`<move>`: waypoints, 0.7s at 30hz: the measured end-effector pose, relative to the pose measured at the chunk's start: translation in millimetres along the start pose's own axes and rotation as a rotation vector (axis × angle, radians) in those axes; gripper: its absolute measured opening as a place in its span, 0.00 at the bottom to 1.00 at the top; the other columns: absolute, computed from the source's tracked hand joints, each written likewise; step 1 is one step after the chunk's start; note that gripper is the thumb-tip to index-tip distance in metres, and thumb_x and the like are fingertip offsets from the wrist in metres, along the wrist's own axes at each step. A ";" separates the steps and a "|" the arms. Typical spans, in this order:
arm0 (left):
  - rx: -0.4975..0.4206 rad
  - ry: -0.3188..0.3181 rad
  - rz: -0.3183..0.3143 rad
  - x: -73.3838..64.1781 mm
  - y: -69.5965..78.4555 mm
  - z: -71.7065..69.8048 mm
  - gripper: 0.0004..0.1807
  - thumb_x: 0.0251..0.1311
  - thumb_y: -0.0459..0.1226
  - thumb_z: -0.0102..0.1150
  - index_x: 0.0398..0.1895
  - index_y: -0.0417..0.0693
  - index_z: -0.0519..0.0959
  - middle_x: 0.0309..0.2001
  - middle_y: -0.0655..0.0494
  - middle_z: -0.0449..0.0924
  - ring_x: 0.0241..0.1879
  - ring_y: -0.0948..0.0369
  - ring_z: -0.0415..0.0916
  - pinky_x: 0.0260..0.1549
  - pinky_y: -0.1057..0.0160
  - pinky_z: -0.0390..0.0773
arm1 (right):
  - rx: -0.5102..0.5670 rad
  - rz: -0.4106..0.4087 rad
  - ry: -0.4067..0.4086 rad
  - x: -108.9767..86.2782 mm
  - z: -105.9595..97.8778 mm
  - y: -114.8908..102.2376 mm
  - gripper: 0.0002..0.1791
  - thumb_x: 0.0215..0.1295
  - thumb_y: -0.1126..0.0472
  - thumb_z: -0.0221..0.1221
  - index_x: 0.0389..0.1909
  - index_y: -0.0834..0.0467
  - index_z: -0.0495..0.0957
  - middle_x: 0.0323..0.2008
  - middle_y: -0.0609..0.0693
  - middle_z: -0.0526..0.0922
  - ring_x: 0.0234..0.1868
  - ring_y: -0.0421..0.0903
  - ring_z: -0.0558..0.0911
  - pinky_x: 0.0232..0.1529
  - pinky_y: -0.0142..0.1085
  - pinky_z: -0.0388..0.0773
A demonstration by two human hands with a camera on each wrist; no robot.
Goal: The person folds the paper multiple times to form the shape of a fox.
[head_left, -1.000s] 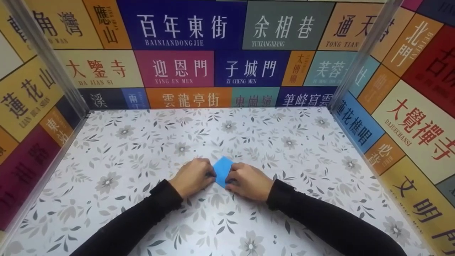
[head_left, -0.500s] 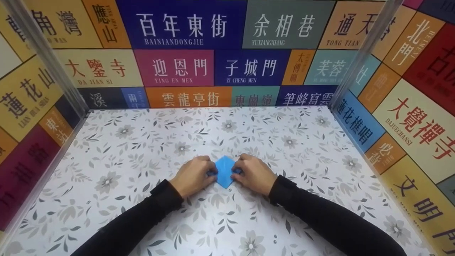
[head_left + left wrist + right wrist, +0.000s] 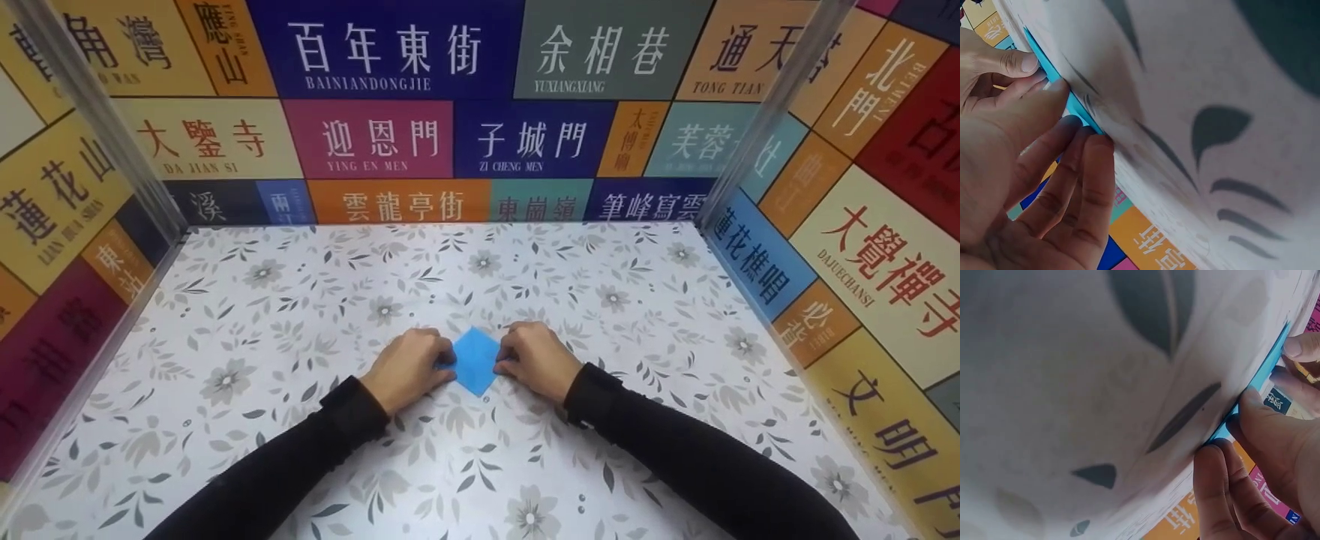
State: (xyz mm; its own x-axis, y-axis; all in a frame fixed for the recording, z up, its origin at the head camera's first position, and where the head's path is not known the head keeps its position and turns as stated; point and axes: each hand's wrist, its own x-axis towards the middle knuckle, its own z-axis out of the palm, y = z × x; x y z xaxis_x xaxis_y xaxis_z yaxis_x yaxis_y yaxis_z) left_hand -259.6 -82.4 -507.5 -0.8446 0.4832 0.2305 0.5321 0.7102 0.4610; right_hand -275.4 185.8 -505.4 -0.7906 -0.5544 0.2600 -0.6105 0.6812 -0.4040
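Note:
A small piece of folded blue paper (image 3: 477, 362) lies diamond-shaped on the patterned table, its corners pointing toward and away from me. My left hand (image 3: 411, 365) pinches its left corner between thumb and curled fingers. On the opposite side, my right hand (image 3: 541, 361) pinches the right corner. In the left wrist view the blue paper (image 3: 1079, 108) shows as a thin, flat strip edge-on, with the thumb and fingers at it. The right wrist view also has the blue paper (image 3: 1261, 375) edge-on, its underside and folds hidden.
The white table (image 3: 315, 465) carries a grey flower-and-leaf print. Behind it stands a back wall (image 3: 375, 142) of coloured sign panels. Similar side walls enclose the left and right, with clear strips at the corners. Black sleeves (image 3: 277, 457) cover both forearms.
My right hand has moved up and slightly right, off the paper's lower right side to its right corner. More of the blue diamond shows now. The left hand has barely moved.

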 end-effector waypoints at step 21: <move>-0.033 0.007 -0.050 -1.6 1.7 -5.7 0.05 0.64 0.32 0.84 0.39 0.47 0.95 0.39 0.51 0.93 0.39 0.53 0.90 0.46 0.49 0.93 | 0.075 0.108 -0.019 2.3 -15.3 19.7 0.08 0.66 0.60 0.84 0.32 0.56 0.95 0.30 0.48 0.95 0.34 0.44 0.89 0.44 0.42 0.86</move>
State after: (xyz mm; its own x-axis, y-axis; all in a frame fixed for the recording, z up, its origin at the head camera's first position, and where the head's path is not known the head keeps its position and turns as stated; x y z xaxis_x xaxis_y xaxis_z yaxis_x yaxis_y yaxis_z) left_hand -257.7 -84.9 -502.3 -0.8706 0.4438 0.2124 0.4870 0.7159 0.5003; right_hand -289.9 205.2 -499.2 -0.8503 -0.4888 0.1950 -0.5157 0.7002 -0.4937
